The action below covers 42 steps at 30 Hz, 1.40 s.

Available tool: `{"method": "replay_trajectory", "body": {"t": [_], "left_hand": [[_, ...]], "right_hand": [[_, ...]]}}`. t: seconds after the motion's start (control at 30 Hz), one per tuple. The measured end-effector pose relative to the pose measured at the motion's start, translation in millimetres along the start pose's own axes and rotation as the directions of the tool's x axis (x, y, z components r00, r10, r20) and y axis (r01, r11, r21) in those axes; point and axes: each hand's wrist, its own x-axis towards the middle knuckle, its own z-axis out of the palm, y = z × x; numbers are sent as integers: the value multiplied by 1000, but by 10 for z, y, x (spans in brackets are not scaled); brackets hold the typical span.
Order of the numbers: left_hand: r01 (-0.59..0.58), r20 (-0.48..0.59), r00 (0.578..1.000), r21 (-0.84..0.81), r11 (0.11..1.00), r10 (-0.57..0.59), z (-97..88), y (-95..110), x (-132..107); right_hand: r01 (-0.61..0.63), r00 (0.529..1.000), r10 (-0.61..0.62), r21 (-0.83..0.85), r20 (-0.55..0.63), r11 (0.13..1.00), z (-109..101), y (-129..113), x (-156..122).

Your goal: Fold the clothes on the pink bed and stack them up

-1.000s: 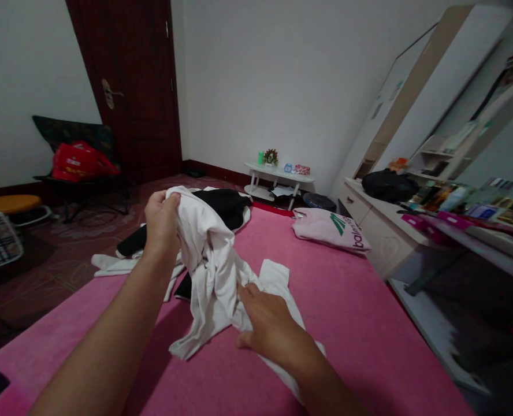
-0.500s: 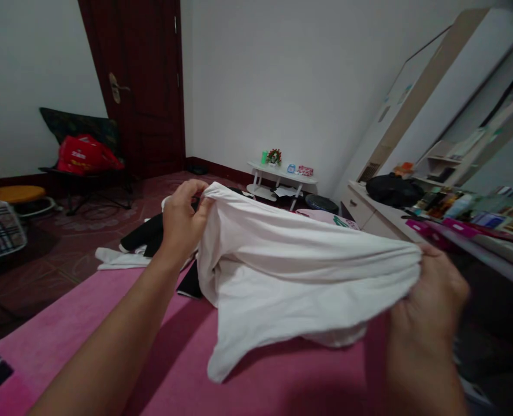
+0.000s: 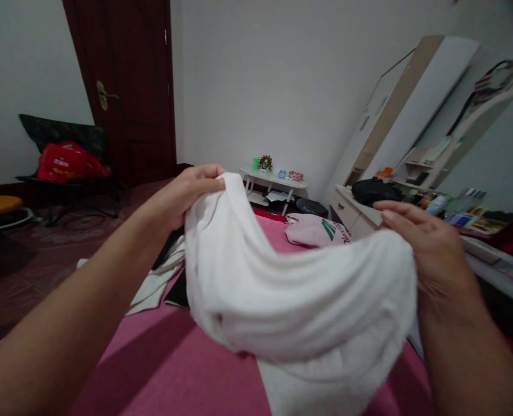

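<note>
A white garment hangs in a sagging curve between my two hands, its lower part over the pink bed cover. My left hand is closed on its upper left edge, with thumb and fingers pinching the fabric. At the garment's right end is my right hand, against or just beside the cloth. Its foremost fingers stretch out above the fabric with nothing visible between them. The cloth hides the rest of that hand, so whether it grips is unclear. Motion blurs the garment.
Behind my left hand lie white and black clothes. A folded pink garment with green print rests farther back. Beyond are a small white table, a dresser on the right, and a chair with a red bag at left.
The garment has gone from stretched taut to sagging in the middle. The fingers of my right hand now show above the cloth. My left hand keeps its hold, and the camera view has shifted.
</note>
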Motion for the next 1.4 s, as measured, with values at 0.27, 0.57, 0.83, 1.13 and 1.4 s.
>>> {"method": "replay_trajectory", "body": {"t": [0.27, 0.57, 0.83, 1.13, 1.4], "left_hand": [[-314, 251, 948, 643, 698, 196, 511, -1020, 330], [-453, 757, 645, 489, 746, -105, 303, -1405, -1297], [-567, 884, 467, 326, 756, -31, 585, -1260, -1218], [-182, 577, 814, 351, 918, -59, 301, -1038, -478], [-533, 888, 421, 407, 742, -184, 524, -1209, -1152]], "right_hand": [[268, 937, -343, -486, -71, 832, 310, 1224, 362], [-181, 931, 274, -346, 241, 921, 205, 2110, -890], [15, 964, 117, -489, 239, 872, 388, 2429, -864], [21, 968, 108, -500, 229, 866, 382, 2496, -862], [7, 971, 109, -485, 212, 874, 399, 2422, -928]]}}
